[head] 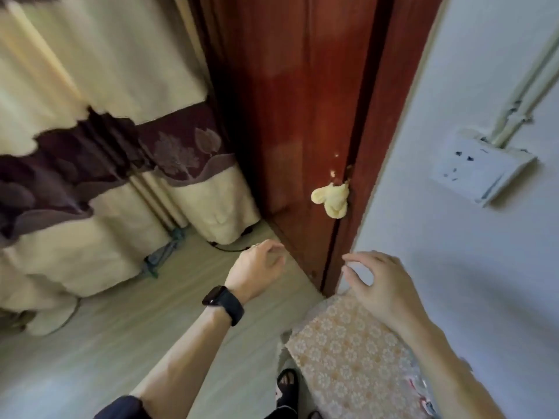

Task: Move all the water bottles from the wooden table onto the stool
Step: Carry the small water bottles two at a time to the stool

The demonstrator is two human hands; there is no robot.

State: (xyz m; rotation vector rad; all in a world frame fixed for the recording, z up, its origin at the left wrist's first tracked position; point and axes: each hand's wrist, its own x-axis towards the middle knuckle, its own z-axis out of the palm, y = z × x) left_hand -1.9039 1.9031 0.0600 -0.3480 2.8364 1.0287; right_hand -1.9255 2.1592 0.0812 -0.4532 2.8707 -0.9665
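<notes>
A curtain (99,164) hangs at far left, beside one wooden door (302,116) with a yellow cloth (331,199) at its edge. The left hand (257,269), watch (223,303) on its wrist, is loosely spread and holds nothing. The right hand (381,282), also spread and unloaded, hovers above a floral-covered surface (348,352), possibly the stool. Bottles visible: zero; the table is out of view. Progress cannot be judged.
</notes>
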